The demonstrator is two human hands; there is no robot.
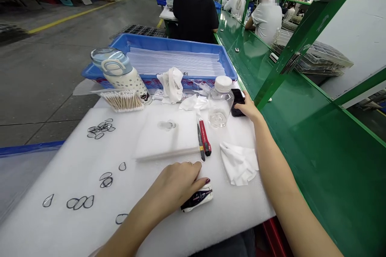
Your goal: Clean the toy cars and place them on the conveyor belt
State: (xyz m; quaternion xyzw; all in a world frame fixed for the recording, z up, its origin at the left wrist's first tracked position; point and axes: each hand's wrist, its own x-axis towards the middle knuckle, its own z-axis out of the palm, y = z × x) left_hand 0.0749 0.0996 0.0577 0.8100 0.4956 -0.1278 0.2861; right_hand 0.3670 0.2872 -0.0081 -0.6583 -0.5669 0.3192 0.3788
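Note:
My left hand [177, 182] is curled over a small black-and-white device [200, 197] lying on the white foam-covered table; its thumb touches the device's upper edge, and part of the device is hidden under the palm. At the table's right edge, my right hand [249, 108] grips a black phone [238, 103], with the thumb on its face. Beyond my left hand lie a red utility knife [205, 138] and dark tweezers [200, 144], side by side against a white foam pad [169, 140]. A crumpled white cloth [239, 164] sits between the two hands.
Thin dark rings [101, 128] lie scattered at left. Behind stand cotton swabs [122, 100], a dotted bottle [123, 74], a clear jar [221, 104] and a blue tray [181, 76]. A green conveyor [307, 128] runs along the right. Several people sit farther off.

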